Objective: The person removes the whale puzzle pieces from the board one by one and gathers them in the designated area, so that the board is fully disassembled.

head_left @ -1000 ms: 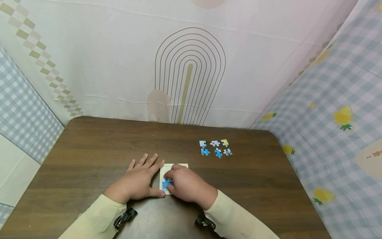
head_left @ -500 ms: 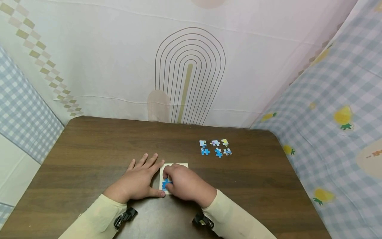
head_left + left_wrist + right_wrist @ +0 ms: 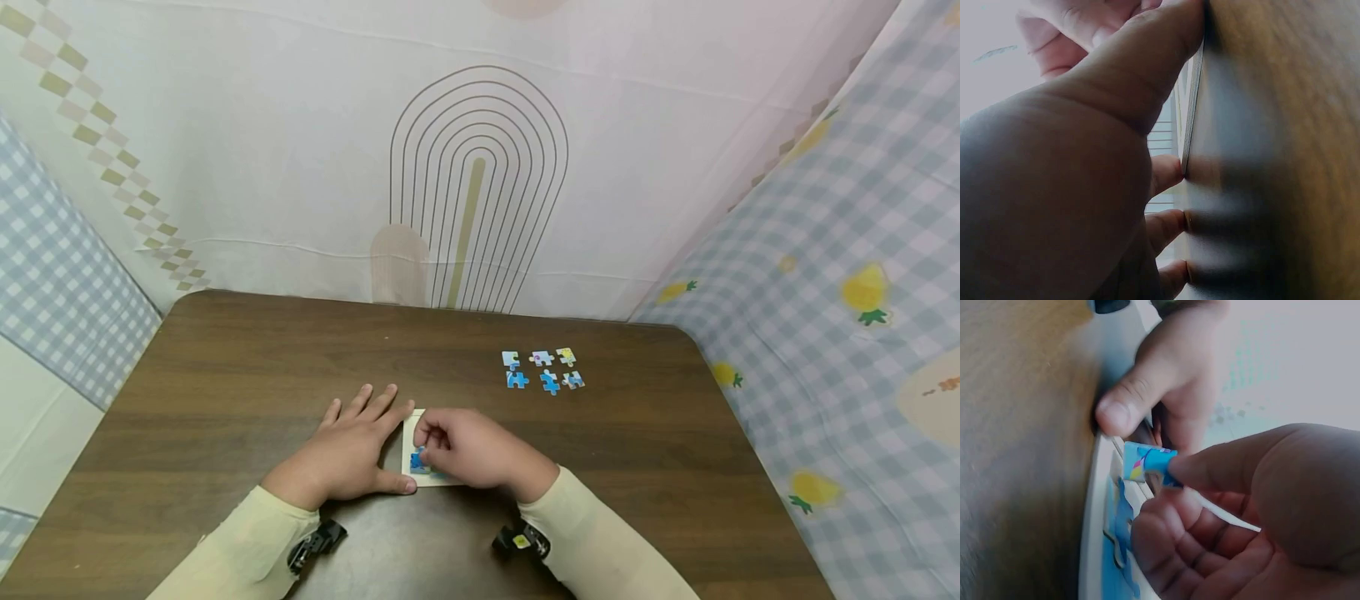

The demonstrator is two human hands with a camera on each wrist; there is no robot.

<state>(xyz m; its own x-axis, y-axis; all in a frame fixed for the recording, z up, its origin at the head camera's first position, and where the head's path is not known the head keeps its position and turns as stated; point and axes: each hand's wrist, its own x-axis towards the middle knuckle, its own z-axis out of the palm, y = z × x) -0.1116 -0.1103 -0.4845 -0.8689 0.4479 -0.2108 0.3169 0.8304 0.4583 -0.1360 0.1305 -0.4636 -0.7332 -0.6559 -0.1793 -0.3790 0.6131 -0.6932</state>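
My right hand (image 3: 480, 450) pinches a jigsaw puzzle piece (image 3: 1138, 461) between thumb and fingers. In the right wrist view the piece is blue with a pink and yellow bit, tilted and raised above a pale puzzle tray (image 3: 409, 427). Blue puzzle pieces (image 3: 1121, 547) lie in the tray below it; my right hand hides much of the tray in the head view. My left hand (image 3: 341, 458) rests on the table with its fingers spread. Its thumb and index finger touch the tray's left side, and in the left wrist view the tray's edge (image 3: 1192, 106) runs between them.
Several loose puzzle pieces (image 3: 542, 369) lie in two rows on the brown table (image 3: 262, 358), beyond and right of the tray. A white patterned cloth (image 3: 300, 167) hangs behind the table, with checked cloth (image 3: 787, 275) on the right.
My right hand has lifted from the tray and shifted slightly right, now holding a puzzle piece up from it. The left hand has stayed in place, and the loose pieces are unmoved.
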